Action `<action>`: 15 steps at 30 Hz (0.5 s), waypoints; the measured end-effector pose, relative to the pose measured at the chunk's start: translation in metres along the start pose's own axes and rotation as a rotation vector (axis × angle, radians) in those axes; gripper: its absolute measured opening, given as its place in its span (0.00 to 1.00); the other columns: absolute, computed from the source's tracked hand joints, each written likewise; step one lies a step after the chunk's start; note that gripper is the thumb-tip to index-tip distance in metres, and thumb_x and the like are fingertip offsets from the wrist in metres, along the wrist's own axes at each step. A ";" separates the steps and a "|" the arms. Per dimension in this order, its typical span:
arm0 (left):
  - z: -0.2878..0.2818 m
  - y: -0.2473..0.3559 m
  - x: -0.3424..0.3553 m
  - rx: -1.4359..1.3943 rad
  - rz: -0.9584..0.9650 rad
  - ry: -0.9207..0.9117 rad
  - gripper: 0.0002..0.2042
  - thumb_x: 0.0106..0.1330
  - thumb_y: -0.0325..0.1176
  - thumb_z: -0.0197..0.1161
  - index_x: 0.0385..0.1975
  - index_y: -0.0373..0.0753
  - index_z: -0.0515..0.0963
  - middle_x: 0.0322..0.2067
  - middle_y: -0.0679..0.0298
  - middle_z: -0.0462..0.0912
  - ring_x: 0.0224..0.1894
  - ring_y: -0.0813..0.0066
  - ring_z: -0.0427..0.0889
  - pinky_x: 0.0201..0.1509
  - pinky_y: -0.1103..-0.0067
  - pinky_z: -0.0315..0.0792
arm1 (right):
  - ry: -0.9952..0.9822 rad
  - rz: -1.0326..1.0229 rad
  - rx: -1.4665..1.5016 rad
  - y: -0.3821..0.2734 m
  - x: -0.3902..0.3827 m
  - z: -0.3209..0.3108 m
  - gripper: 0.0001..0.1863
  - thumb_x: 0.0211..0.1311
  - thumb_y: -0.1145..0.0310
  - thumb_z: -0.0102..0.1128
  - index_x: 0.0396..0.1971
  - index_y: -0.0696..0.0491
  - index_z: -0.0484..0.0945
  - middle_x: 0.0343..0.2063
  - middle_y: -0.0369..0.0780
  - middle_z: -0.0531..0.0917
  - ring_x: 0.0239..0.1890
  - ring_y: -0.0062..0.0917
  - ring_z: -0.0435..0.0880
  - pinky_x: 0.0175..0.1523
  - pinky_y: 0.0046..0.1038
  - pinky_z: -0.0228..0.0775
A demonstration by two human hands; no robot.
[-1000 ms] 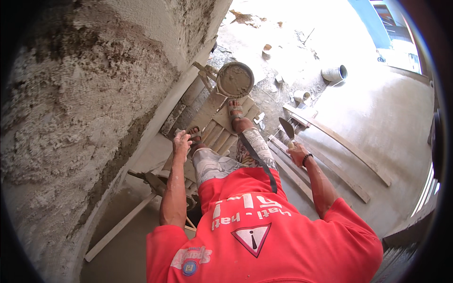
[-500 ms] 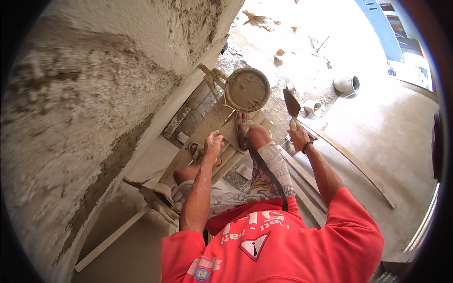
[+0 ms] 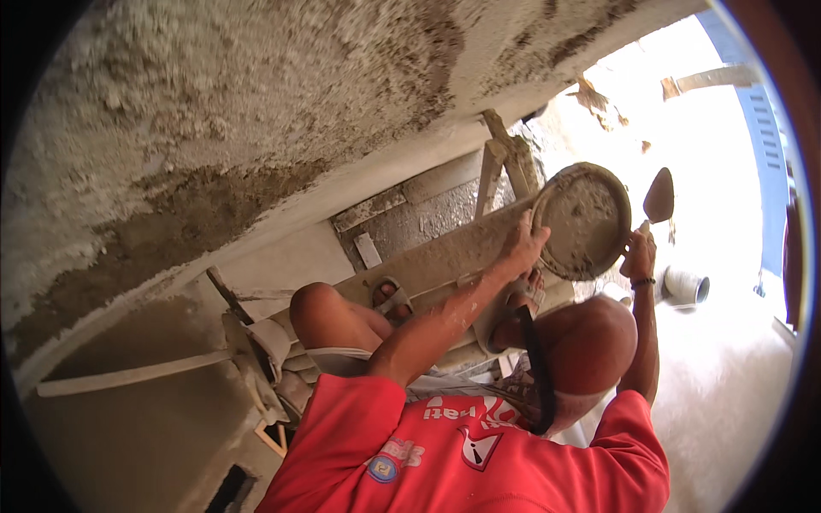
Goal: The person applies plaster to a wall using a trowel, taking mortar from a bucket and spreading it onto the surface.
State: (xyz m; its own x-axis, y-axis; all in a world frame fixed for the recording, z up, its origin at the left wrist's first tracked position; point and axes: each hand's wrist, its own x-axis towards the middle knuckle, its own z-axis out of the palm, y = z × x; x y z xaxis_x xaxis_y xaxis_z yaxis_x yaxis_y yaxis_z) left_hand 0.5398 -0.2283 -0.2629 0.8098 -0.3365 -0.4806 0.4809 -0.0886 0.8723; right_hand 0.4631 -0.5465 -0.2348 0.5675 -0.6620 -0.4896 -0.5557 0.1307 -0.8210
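A round bucket [image 3: 629, 197] full of wet grey mortar [image 3: 585, 218] stands on the plank ahead of me. My left hand [image 3: 522, 244] is closed on its left rim, thumb over the edge. On the bucket's other side, my right hand [image 3: 638, 256] grips a pointing trowel [image 3: 658, 198] by the handle, its leaf-shaped blade directed away from me. That hand is right up against the rim; whether its fingers also hold the bucket I cannot make out.
I crouch with sandalled feet on a long scaffold plank [image 3: 428, 250]. A rough, partly wet wall [image 3: 282, 111] runs along the left, with wooden trestle legs [image 3: 506, 167] beside it. A small pail [image 3: 687, 285] lies on the ground at right. A pole [image 3: 137, 374] sticks out at lower left.
I have crouched lower and turned, so the view has swung. My left hand has moved from free air onto the bucket's rim. The right hand has brought the trowel next to the bucket.
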 end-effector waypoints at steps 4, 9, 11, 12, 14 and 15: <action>-0.008 -0.007 -0.003 -0.097 -0.053 0.032 0.22 0.67 0.45 0.58 0.50 0.30 0.73 0.37 0.45 0.82 0.39 0.52 0.82 0.44 0.63 0.73 | -0.087 -0.093 -0.219 -0.011 0.015 0.016 0.16 0.63 0.61 0.53 0.45 0.56 0.73 0.32 0.35 0.77 0.32 0.19 0.75 0.36 0.23 0.71; 0.014 -0.022 0.023 -0.094 -0.085 0.137 0.20 0.68 0.46 0.55 0.41 0.30 0.75 0.34 0.44 0.82 0.39 0.48 0.82 0.42 0.62 0.72 | -0.045 -0.337 -0.328 -0.023 0.027 0.023 0.13 0.60 0.64 0.52 0.33 0.61 0.71 0.28 0.37 0.74 0.30 0.21 0.73 0.36 0.28 0.69; 0.017 -0.024 0.027 -0.052 -0.088 0.215 0.20 0.68 0.45 0.54 0.39 0.30 0.75 0.33 0.42 0.82 0.38 0.42 0.81 0.42 0.59 0.73 | -0.035 -0.255 -0.363 -0.043 0.012 0.033 0.14 0.60 0.64 0.52 0.38 0.60 0.73 0.30 0.35 0.73 0.33 0.20 0.70 0.39 0.25 0.66; 0.013 -0.027 0.031 -0.007 -0.057 0.257 0.19 0.68 0.45 0.53 0.38 0.30 0.75 0.33 0.40 0.81 0.38 0.40 0.81 0.41 0.58 0.73 | -0.025 -0.289 -0.378 -0.052 0.004 0.038 0.14 0.60 0.64 0.52 0.38 0.60 0.73 0.30 0.35 0.73 0.33 0.19 0.69 0.39 0.25 0.66; 0.008 -0.026 0.022 0.057 -0.028 0.310 0.19 0.68 0.44 0.52 0.38 0.29 0.76 0.33 0.38 0.81 0.38 0.35 0.80 0.41 0.56 0.73 | -0.016 -0.341 -0.408 -0.063 -0.002 0.044 0.13 0.61 0.64 0.51 0.38 0.59 0.73 0.29 0.34 0.73 0.33 0.19 0.69 0.39 0.25 0.65; 0.002 -0.021 0.014 0.080 -0.021 0.313 0.19 0.68 0.43 0.52 0.39 0.29 0.76 0.33 0.37 0.80 0.38 0.34 0.79 0.41 0.55 0.73 | -0.002 -0.369 -0.459 -0.068 -0.004 0.046 0.12 0.61 0.65 0.51 0.38 0.58 0.73 0.28 0.33 0.73 0.32 0.18 0.69 0.38 0.24 0.66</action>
State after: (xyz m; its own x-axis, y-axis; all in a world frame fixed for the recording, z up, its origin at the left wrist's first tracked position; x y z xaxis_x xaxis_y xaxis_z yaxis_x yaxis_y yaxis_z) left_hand 0.5407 -0.2329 -0.2879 0.8702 -0.0301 -0.4918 0.4804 -0.1698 0.8604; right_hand 0.5267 -0.5190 -0.1908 0.7745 -0.6013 -0.1964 -0.5269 -0.4414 -0.7263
